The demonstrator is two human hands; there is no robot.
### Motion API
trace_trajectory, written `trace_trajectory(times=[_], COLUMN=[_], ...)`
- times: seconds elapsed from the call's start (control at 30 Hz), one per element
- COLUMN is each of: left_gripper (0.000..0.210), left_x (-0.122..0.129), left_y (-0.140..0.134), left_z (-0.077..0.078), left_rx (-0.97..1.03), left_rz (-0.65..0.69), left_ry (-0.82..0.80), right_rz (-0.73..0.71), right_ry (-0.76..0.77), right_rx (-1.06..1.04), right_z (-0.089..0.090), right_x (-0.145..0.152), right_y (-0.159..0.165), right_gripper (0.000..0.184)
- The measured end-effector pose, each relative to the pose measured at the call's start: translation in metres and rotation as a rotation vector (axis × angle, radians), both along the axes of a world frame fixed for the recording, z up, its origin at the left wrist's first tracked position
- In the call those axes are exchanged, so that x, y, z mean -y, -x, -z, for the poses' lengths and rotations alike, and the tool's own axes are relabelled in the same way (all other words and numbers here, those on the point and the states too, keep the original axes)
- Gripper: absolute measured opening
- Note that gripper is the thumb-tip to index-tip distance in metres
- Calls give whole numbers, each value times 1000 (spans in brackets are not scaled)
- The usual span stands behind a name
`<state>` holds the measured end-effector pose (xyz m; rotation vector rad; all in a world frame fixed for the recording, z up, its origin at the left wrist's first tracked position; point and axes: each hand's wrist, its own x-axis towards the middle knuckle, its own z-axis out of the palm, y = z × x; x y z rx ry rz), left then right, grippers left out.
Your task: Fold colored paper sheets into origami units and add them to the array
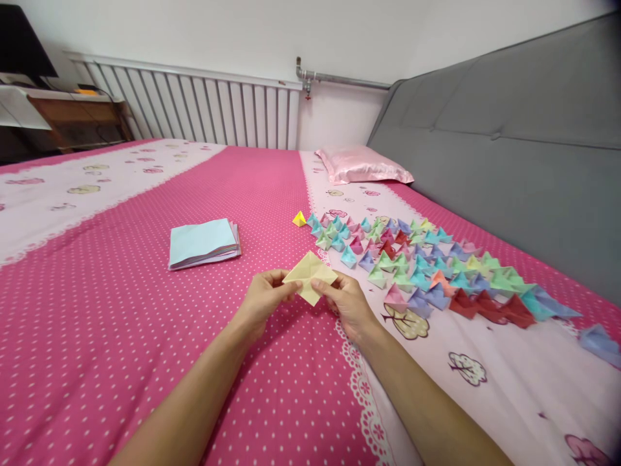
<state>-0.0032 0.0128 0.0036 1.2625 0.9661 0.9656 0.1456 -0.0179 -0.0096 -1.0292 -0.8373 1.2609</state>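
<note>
1. Bedsheet, hot-pink fabric with white dots [160,362], pale tree-print bands and lacy-edged trim; covers most of view.
2. Headboard, grey padded [509,123], along right side.
3. Radiator, white ribbed metal [198,103], against far wall; grey pipe [352,81] runs right from it.
4. Desk, brown wooden with white cover [72,116], far left; flat black monitor [24,45] on it.
5. Pillow, shiny pale-pink fabric [363,165], far end of bed by headboard.
6. Small folded-paper boats, many colours [420,278], in slanting rows right of the hands, mostly on the pale band. Dark red ones near front; one blue-violet boat [600,343] apart at right edge.
7. Paper stack, rectangular, light blue on top [201,241], on dotted fabric left of the hands; edges uneven.
8. Left hand [264,296]: pinching left side of the paper, thumb on top. Right hand [353,304]: same on right side, thumb near centre.
9. Folded paper, pale yellow diamond [310,266], between both hands, creases meeting mid-sheet, one point toward wearer.
10. Boat, bright yellow paper [299,219], at far-left end of rows.
</note>
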Motion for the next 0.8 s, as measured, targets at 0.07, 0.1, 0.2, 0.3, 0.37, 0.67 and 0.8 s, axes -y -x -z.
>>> trace_trajectory(times=[0.07,0.1,0.2,0.3,0.37,0.67,0.8], left_gripper=[19,20,22,21,21,21,22], left_x=[0,0,0,1,1,-2,-4], left_y=[-1,-1,-1,-1,-1,2,3], left_z=[0,1,1,0,-2,0,3], left_rx=[-6,-11,-16,-6,8,30,16], left_rz=[3,2,-9,-30,-43,-86,-83], left_ry=[-2,-3,-6,-7,4,7,-6], right_rz=[-11,-18,-36,-39,-38,-10,20], right_ry=[-6,-11,-17,-25,-26,22,49], right_rx=[6,9,22,31,39,54,63], right_z=[0,0,1,1,0,2,3], right_x=[0,0,1,1,1,-2,-3], right_y=[0,0,1,1,1,-5,-7], right_gripper=[29,29,30,28,25,24,26])
